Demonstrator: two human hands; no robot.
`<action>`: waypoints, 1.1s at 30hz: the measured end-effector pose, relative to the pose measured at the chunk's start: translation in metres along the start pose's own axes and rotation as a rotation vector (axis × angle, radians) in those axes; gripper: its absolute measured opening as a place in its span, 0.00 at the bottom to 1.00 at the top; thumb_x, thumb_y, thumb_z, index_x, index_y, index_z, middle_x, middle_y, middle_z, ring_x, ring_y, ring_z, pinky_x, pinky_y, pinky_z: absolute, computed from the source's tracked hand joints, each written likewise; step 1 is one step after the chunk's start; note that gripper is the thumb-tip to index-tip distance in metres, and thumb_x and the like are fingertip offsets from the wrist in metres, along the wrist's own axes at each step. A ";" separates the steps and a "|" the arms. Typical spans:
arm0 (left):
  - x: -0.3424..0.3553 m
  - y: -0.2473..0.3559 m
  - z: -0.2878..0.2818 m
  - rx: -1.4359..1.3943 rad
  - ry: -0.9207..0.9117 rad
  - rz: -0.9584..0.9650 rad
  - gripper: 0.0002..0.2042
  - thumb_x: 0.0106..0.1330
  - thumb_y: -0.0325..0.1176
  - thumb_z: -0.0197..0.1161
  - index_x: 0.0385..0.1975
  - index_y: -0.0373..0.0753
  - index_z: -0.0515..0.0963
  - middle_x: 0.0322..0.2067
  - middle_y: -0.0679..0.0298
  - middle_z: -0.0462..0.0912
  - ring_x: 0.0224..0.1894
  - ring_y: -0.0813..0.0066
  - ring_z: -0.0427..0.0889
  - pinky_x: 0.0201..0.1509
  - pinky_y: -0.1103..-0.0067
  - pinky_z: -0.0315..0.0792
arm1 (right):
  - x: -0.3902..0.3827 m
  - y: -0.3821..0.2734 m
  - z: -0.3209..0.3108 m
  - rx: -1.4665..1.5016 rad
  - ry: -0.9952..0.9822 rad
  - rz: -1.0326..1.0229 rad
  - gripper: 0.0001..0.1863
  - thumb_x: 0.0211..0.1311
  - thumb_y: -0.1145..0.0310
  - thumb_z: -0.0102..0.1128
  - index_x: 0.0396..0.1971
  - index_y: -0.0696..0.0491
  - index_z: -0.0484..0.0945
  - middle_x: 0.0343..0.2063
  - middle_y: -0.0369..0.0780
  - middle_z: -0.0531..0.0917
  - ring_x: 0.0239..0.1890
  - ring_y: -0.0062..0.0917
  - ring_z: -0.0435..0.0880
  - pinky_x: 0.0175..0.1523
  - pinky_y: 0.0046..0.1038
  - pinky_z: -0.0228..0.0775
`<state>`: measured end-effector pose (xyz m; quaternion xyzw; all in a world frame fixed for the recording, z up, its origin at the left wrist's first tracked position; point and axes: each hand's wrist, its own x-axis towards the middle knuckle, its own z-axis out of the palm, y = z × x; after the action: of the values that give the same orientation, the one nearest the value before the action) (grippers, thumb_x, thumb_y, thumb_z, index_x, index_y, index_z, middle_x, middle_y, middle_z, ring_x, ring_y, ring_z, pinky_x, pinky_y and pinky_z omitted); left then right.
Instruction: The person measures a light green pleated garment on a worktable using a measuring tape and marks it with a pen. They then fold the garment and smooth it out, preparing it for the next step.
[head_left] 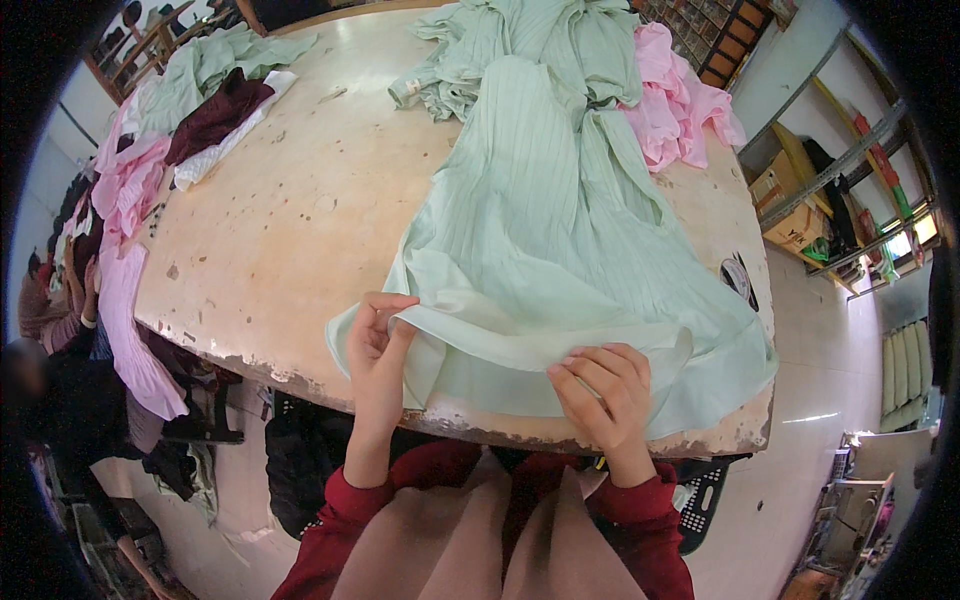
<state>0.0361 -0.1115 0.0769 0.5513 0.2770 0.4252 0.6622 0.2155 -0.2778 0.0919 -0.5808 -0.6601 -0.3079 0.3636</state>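
Brownish, loosely draped cloth (480, 545) spreads nearest the camera, flanked by dark red long sleeves (640, 510). Beyond it stands a broad, pale tan tabletop (290, 240), scattered with dark specks and chipped along its near edge. Pale flooring (815, 350) shows around it; on the right rises a metal-framed shelving rack (840, 185) holding a brown cardboard box (790, 200), while a person in dark clothing (75, 420) is at the far left. Crumpled pink cloth (675, 100) lies on the table's far right, and dark maroon cloth (215, 115) on its left. Between the two, right of centre, lies a pale green, finely pleated garment (540, 210), its long axis running away from the wearer: the wide, flared hem faces the near edge, and the narrower end points to the far side. The left hand (380, 345) pinches the hem between thumb and fingers; the right hand (605, 395) has bent fingers touching the same hem farther right, its thumb hidden, so whether it grips cannot be told.
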 end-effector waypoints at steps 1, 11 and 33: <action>-0.002 -0.001 0.002 0.096 0.019 0.089 0.09 0.66 0.22 0.56 0.44 0.36 0.73 0.43 0.59 0.80 0.46 0.74 0.78 0.57 0.74 0.67 | 0.001 -0.001 0.001 0.001 0.001 -0.003 0.13 0.46 0.74 0.64 0.36 0.49 0.84 0.36 0.34 0.80 0.40 0.25 0.82 0.45 0.29 0.75; -0.021 0.002 0.026 0.847 -0.129 0.674 0.09 0.54 0.28 0.66 0.35 0.46 0.84 0.40 0.69 0.82 0.49 0.67 0.72 0.67 0.58 0.50 | 0.010 -0.002 0.001 -0.062 -0.088 -0.002 0.13 0.49 0.72 0.63 0.38 0.48 0.83 0.36 0.33 0.80 0.40 0.25 0.82 0.41 0.26 0.74; 0.013 0.020 0.004 1.284 0.033 0.253 0.08 0.66 0.38 0.60 0.31 0.41 0.82 0.35 0.68 0.82 0.40 0.73 0.76 0.48 0.76 0.64 | 0.021 0.016 -0.015 0.911 -0.367 1.311 0.13 0.69 0.64 0.56 0.31 0.59 0.79 0.21 0.26 0.71 0.27 0.09 0.64 0.30 0.16 0.55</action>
<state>0.0410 -0.1016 0.0987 0.8588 0.4190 0.2584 0.1420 0.2322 -0.2760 0.1176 -0.6851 -0.2957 0.3655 0.5564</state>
